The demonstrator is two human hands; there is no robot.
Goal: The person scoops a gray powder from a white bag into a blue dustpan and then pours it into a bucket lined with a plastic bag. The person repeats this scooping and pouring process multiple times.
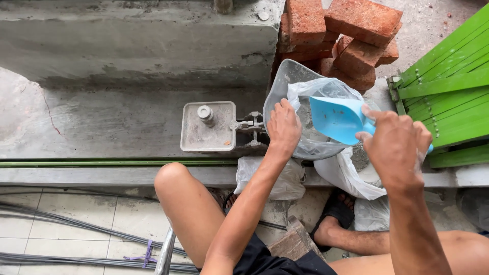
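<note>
Down by the concrete ledge (102, 127), the left hand (283, 127) is closed on the rim of a clear plastic bag of grey powder (305, 109), holding it open. The right hand (397, 145) is wrapped tight around the handle of a light blue plastic scoop (336, 118), whose mouth sits inside the bag. Stacked red bricks (346, 35) lie just behind, green slatted panel (451, 81) to the right.

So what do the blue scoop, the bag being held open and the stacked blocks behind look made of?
Scoop: smooth matte light-blue plastic, apparently moulded.
Bag: thin translucent plastic film, crinkled, with grey powder showing through.
Blocks: rough, porous red-orange fired clay bricks, by the look.
</note>
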